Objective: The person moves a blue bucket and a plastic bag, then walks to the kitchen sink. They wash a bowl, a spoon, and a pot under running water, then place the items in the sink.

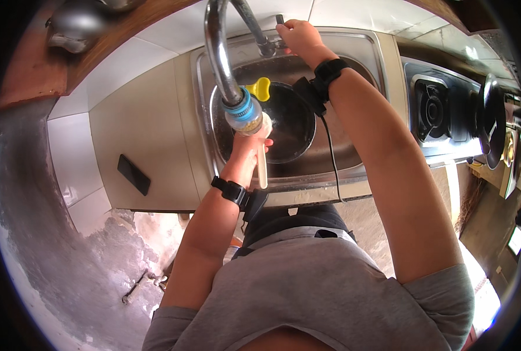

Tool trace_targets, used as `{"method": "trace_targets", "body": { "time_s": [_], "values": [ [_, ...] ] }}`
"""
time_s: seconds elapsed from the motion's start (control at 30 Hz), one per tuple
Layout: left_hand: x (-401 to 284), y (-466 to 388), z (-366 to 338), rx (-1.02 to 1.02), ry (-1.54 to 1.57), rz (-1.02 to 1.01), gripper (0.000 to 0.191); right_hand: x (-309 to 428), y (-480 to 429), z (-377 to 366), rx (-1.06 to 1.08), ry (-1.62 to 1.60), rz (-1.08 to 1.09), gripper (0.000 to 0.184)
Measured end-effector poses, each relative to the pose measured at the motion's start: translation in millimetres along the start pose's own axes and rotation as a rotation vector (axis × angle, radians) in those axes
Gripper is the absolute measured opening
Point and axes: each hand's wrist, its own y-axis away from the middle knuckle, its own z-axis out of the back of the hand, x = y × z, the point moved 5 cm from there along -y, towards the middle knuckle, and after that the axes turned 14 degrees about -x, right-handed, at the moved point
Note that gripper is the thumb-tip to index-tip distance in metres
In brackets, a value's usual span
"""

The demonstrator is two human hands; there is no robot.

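Under the faucet (218,48), my left hand (245,147) is closed around a pale spoon-like utensil (262,169), its handle pointing towards me. The clear faucet filter (244,116) with a blue collar and a yellow lever (260,89) hides part of that hand and the utensil's head. My right hand (303,38) grips the dark-ended tap handle (280,19) at the back of the sink. A round dark pan (293,138) sits in the stainless steel sink (339,151), below and beside my left hand.
A black phone (134,174) lies on the tiled counter (150,114) left of the sink. To the right stands a gas stove (433,109) with a dark pan (493,123) at its far side. A black cable (332,153) hangs from my right wrist device across the sink's front rim.
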Motion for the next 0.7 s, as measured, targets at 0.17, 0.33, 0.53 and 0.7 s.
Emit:
{"method": "trace_targets", "body": {
  "time_s": [0.17,0.33,0.53,0.7],
  "values": [
    [-12.9,-7.6,22.0,-0.143,-0.020,-0.161,0.026,-22.2,59.9,5.0,-0.237,-0.100,0.121,0.034],
    [-16.3,-3.7,34.9,-0.250,-0.108,-0.063,0.028,-77.1,161.8,-75.7,0.586,0.504,0.104,0.021],
    [-11.0,-9.8,35.8,-0.173,-0.018,-0.057,0.024,-94.5,202.5,-109.3,0.933,0.562,0.125,0.022],
    [-1.0,-21.5,40.2,-0.160,0.094,-0.059,0.025,-75.7,176.8,-96.7,0.590,0.286,0.186,0.028]
  ]
}}
